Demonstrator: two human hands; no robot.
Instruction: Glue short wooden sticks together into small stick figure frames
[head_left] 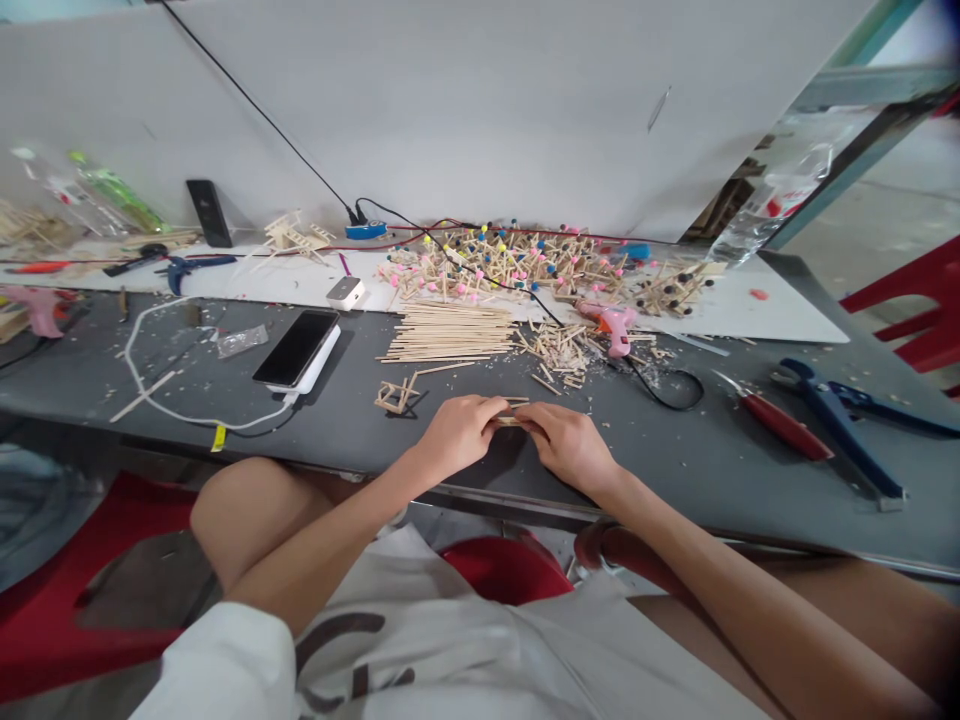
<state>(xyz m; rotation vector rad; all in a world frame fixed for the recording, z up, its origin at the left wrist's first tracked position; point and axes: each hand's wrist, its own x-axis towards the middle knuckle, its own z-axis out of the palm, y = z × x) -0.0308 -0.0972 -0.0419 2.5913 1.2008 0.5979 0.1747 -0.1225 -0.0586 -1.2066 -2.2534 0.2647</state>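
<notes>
My left hand (463, 432) and my right hand (564, 440) meet over the table's front edge. Both are closed, their fingertips pinching short thin wooden sticks (511, 420) between them. Fingers cover most of these sticks, so how they are joined cannot be made out. A small frame of glued wooden sticks (396, 396) lies just left of my left hand. Behind the hands is a neat stack of long wooden sticks (450, 332). Cut short pieces (559, 352) lie heaped to its right, next to a pink glue gun (616, 326).
A phone (298, 346) on a white power bank sits left, with a looping white cable (129, 352). Many stick pieces with coloured balls (517, 262) are piled at the back. Right are a red-handled knife (784, 425), a blue cutter (847, 430) and a bottle (772, 205).
</notes>
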